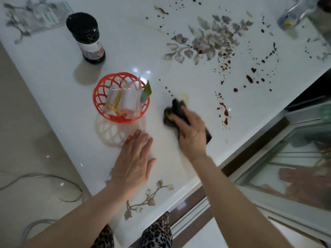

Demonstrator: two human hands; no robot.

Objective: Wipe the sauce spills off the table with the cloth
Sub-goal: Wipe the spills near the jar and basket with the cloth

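A dark cloth point(176, 107) lies pressed on the white glossy table point(59, 68) under my right hand point(192, 134), which grips it; the cloth looks blurred. Dark red-brown sauce spills point(224, 111) dot the table to the right of the cloth, and more drops point(249, 78) spread toward the far right. A short line of small drops point(168, 91) sits just beyond the cloth. My left hand point(135, 158) rests flat on the table, fingers apart, near the front edge.
An orange plastic basket point(100, 88) with wrapped packets stands left of the cloth. A dark sauce bottle point(86, 37) stands farther back left. A plastic bag point(293, 17) lies at the far right corner. The table edge runs diagonally at right, with a glass-topped cabinet point(286, 167) beside it.
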